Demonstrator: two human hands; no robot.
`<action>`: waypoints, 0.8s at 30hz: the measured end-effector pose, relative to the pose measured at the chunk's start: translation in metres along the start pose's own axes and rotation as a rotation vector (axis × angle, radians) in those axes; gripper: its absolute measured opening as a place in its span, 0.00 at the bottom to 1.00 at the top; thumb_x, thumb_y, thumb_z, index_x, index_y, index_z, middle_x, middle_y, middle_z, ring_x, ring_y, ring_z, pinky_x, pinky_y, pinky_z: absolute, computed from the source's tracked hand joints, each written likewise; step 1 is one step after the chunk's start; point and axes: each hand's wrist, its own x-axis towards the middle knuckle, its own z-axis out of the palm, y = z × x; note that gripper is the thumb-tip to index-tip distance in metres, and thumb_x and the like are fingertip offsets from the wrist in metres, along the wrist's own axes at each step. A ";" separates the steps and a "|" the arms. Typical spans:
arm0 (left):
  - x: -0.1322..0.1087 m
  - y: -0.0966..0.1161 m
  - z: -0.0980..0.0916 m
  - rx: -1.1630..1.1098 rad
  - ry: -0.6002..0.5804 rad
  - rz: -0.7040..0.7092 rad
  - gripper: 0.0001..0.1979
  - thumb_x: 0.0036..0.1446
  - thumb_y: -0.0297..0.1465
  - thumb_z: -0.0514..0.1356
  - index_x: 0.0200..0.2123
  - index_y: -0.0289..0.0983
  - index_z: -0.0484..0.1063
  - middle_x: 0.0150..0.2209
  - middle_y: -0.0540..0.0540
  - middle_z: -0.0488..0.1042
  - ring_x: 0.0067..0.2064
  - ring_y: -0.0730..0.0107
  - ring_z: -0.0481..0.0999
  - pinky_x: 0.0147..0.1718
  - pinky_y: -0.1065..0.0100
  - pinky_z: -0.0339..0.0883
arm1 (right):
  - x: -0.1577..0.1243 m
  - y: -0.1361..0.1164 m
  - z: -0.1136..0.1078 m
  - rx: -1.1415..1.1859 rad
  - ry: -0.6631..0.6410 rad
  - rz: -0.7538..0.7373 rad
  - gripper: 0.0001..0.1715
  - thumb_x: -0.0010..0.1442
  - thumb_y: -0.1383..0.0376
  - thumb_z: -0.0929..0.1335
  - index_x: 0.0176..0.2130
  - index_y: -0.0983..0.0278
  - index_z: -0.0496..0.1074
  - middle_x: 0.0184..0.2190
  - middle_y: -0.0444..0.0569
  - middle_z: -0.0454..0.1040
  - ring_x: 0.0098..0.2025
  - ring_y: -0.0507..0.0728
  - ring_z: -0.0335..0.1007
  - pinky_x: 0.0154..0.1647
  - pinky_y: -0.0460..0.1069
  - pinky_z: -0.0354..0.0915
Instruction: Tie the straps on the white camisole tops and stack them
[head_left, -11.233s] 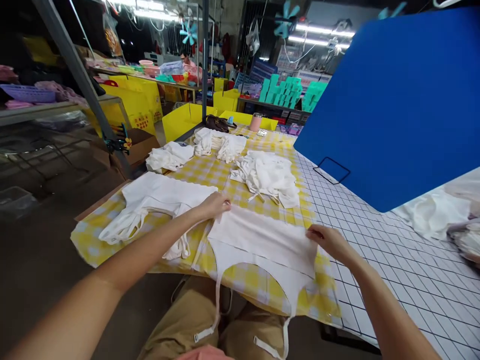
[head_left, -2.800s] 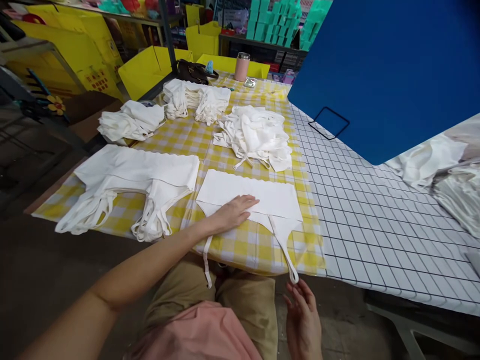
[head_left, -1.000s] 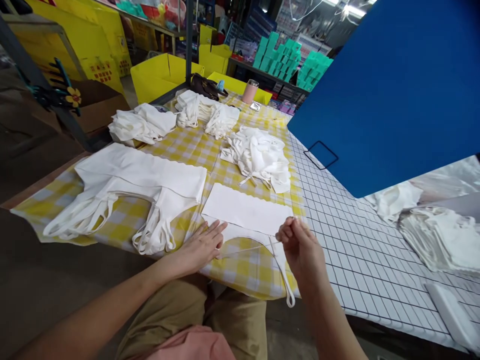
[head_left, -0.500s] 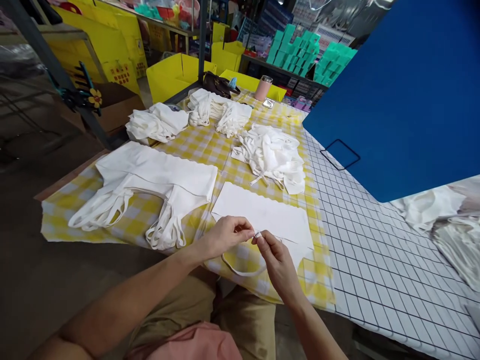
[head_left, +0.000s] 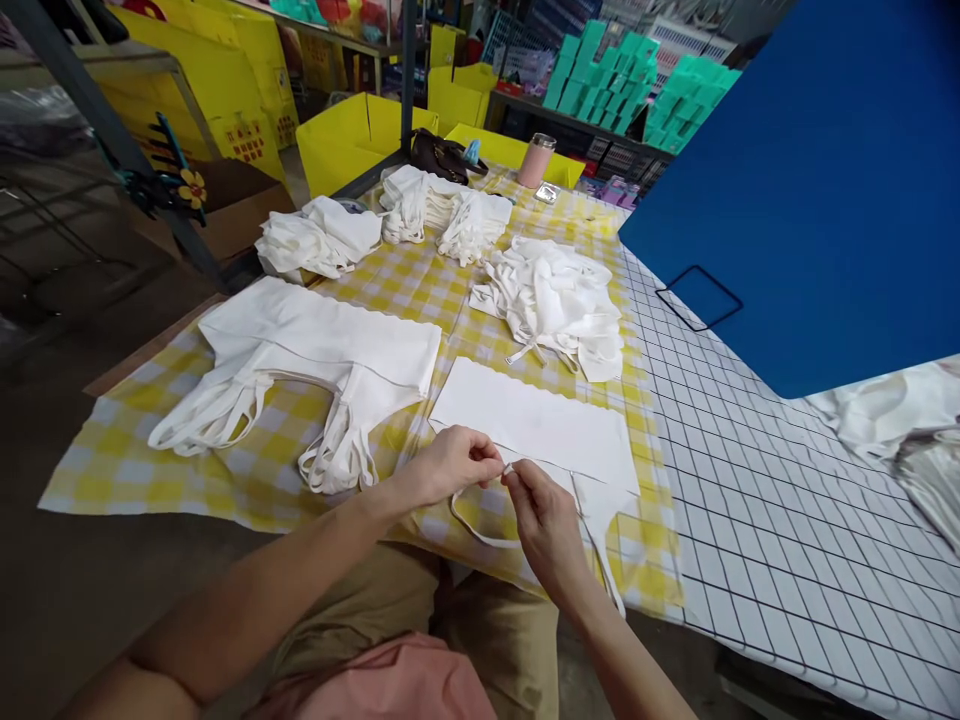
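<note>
A white strappy garment (head_left: pixel 541 411) lies flat in front of me, its scalloped edge turned away. Over its near side, my left hand (head_left: pixel 456 465) and my right hand (head_left: pixel 546 520) meet fingertip to fingertip. Both pinch a thin white strap of this garment; a small pale bit of it shows between them, too small to make out fully. One strap (head_left: pixel 480 538) curves below my left hand. Another strap (head_left: pixel 609 570) hangs toward the table's near edge, right of my right hand. To the left lies a neat stack of similar white garments (head_left: pixel 322 335).
A loose heap of white garments (head_left: pixel 559 300) sits beyond my hands, with more bundles (head_left: pixel 319 237) at the back left. A yellow checked cloth (head_left: pixel 405 440) covers the table. To the right are a wire grid (head_left: pixel 720 500) and a large blue panel (head_left: pixel 825 200). A pink tumbler (head_left: pixel 536 160) stands far back.
My fingertips have drawn closer together, and less of the small pale piece shows between them. A strap on the garment's right now shows hanging down. The view has shifted slightly.
</note>
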 end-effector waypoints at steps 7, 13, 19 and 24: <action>0.002 -0.005 -0.003 -0.209 -0.089 -0.132 0.10 0.44 0.35 0.56 0.21 0.33 0.65 0.17 0.52 0.66 0.22 0.77 0.66 0.25 0.74 0.58 | -0.004 0.002 0.002 -0.170 0.035 -0.043 0.12 0.63 0.62 0.57 0.34 0.63 0.64 0.22 0.43 0.67 0.23 0.51 0.61 0.25 0.44 0.54; 0.002 -0.004 -0.006 -0.313 -0.159 -0.199 0.09 0.40 0.34 0.56 0.17 0.33 0.64 0.15 0.53 0.64 0.20 0.78 0.64 0.21 0.74 0.55 | -0.003 0.009 0.005 -0.363 0.192 -0.315 0.11 0.64 0.66 0.58 0.40 0.63 0.68 0.26 0.46 0.71 0.26 0.51 0.65 0.25 0.44 0.55; 0.006 -0.003 -0.010 -0.415 -0.265 -0.258 0.11 0.42 0.35 0.58 0.18 0.34 0.63 0.18 0.54 0.62 0.21 0.78 0.64 0.23 0.72 0.58 | 0.003 0.016 -0.002 -0.397 0.232 -0.470 0.11 0.62 0.71 0.60 0.35 0.63 0.71 0.24 0.46 0.69 0.27 0.51 0.64 0.27 0.44 0.56; 0.020 -0.009 -0.009 0.434 0.147 0.151 0.06 0.50 0.26 0.55 0.32 0.34 0.70 0.30 0.48 0.71 0.33 0.70 0.69 0.34 0.68 0.63 | 0.025 0.032 -0.004 -0.213 0.180 -0.257 0.10 0.61 0.67 0.62 0.32 0.63 0.72 0.27 0.45 0.73 0.27 0.50 0.67 0.27 0.43 0.58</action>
